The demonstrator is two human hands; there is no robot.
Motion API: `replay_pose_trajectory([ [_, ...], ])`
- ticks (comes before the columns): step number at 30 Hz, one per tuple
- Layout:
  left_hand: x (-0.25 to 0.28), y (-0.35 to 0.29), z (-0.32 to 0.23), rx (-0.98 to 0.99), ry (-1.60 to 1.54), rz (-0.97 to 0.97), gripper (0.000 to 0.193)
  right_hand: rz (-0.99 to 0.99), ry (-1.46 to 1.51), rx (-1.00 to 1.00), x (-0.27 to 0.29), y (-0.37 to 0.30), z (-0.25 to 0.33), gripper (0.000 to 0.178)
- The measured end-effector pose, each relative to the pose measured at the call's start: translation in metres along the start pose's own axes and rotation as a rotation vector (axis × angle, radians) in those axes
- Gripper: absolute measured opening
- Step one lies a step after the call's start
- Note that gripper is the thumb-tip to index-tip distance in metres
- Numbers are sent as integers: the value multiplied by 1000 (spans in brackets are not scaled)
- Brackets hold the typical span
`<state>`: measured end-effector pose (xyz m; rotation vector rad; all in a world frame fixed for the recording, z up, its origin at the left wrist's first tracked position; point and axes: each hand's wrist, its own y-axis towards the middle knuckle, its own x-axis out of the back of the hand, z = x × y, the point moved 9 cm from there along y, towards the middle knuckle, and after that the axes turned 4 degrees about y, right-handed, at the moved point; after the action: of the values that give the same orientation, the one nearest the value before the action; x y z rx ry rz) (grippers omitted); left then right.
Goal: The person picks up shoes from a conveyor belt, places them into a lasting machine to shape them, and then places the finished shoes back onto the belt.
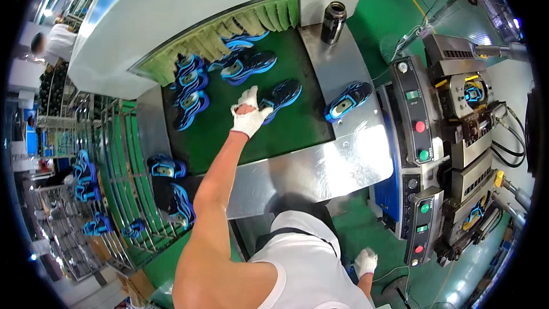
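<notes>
My left hand [250,115], in a white glove with bare skin showing at its back, reaches over the green conveyor belt [246,146]. Its fingers are stretched out and its thumb points toward the heel of a black-and-blue sneaker [281,100]; whether they touch is unclear. More sneakers [243,68] lie beyond it, and a row of others [191,88] runs along the belt's left side. Low at the right hangs my gloved right hand [366,262], fingers curled, beside something dark blue mostly hidden by my body. A single sneaker [347,102] rests on the metal ledge to the right.
A green fringed curtain [229,34] hangs at the machine opening. A dark flask [334,22] stands on the ledge. At the right is a press machine [446,137] with buttons; at the left, a metal rack [131,177] with sneakers [166,167]. A person [57,40] is far left.
</notes>
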<state>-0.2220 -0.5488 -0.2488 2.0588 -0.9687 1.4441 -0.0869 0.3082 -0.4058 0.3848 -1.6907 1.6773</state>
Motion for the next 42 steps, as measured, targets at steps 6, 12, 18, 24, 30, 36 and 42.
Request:
replay_pose_trajectory([
  [6,-112,73,-31,-252,480,424,52,-45,320,-225,-21,-77,-33,47],
  [12,-48,8,-62,-40,106,523,67,-290,35,96,103,-73,133,47],
  [18,-10,-134,-191,-51,-731,579,76,167,1164,365,184,-31,313,48],
  [24,-42,-175,-384,-463,-830,1127,69,1083,1848,588,177,2,342,39],
  [30,14,-87,-665,-1159,-491,459,62,652,1997,507,359,6,258,60],
  [36,-84,38,-849,-1208,-204,162,75,411,2637,218,410,0,148,64],
  [42,-197,102,-893,-815,75,100,77,-149,2479,340,373,-22,81,59],
])
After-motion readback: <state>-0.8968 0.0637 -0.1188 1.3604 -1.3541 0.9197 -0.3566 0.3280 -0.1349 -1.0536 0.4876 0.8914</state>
